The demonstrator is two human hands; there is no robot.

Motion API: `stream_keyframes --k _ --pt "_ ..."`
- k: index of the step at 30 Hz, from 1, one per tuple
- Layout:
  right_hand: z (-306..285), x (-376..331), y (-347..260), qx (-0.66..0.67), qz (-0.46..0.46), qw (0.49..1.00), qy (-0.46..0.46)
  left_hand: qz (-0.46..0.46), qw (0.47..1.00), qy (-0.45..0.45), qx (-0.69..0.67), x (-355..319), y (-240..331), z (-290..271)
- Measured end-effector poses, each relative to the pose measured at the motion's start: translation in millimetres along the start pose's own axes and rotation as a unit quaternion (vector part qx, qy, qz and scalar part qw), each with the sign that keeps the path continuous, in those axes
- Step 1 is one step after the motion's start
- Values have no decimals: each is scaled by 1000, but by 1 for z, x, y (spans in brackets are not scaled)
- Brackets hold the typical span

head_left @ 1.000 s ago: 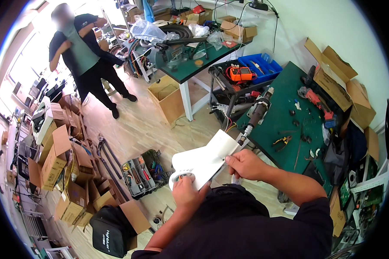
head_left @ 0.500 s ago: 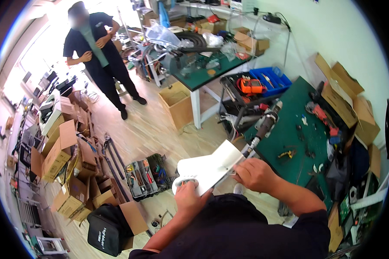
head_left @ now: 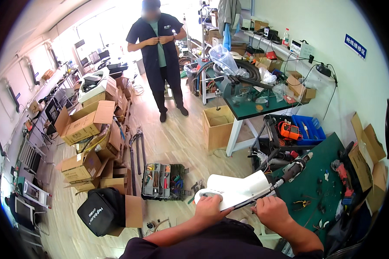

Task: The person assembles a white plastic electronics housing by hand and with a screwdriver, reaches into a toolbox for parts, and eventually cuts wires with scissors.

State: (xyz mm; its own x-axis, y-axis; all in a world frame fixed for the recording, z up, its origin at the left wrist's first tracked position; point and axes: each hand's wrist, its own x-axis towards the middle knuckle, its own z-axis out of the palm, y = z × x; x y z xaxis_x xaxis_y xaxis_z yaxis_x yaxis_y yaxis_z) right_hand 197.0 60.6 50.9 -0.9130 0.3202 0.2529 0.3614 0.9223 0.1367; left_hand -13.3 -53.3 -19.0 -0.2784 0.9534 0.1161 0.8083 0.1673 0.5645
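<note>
A white plastic casing [head_left: 237, 188] with a wide tubular end lies in front of me at a slant. My left hand [head_left: 208, 210] is closed on its near left end, with fingers at the round opening there. At the casing's lower right edge, my right hand [head_left: 273, 214] has its fingers pinched together; whatever they hold is too small to make out. Just beyond the tubular end, a dark cylindrical tool with a metal tip [head_left: 293, 171] points away over the green bench. A metal fitting [head_left: 275, 184] forms its near end, beside the casing.
The green bench [head_left: 309, 220] at right carries pliers [head_left: 301, 204], a red power tool [head_left: 342, 176] and cardboard boxes. An open toolbox [head_left: 162, 182] and a black bag [head_left: 100, 211] sit on the floor. Box piles stand left; a person [head_left: 157, 56] stands ahead beside another cluttered green table [head_left: 246, 113].
My view has tilted up, so the scene sits lower and further right. Both hands stay at the white casing. The other person's hands have come together at the chest.
</note>
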Motion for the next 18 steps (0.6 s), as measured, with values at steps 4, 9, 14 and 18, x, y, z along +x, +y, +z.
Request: stream_keyframes --k 4,9,14,18 --pt "2 7 12 313 171 932 -57 24 999 32 -14 -3 -2 8" --pt "15 11 6 442 345 824 -83 24 998 54 -9 -2 -1 4" --pt "16 14 0 244 225 940 83 12 998 52 -17 0 -2 4" --pt "14 12 2 227 153 952 134 8 998 52 -24 -1 -1 2"
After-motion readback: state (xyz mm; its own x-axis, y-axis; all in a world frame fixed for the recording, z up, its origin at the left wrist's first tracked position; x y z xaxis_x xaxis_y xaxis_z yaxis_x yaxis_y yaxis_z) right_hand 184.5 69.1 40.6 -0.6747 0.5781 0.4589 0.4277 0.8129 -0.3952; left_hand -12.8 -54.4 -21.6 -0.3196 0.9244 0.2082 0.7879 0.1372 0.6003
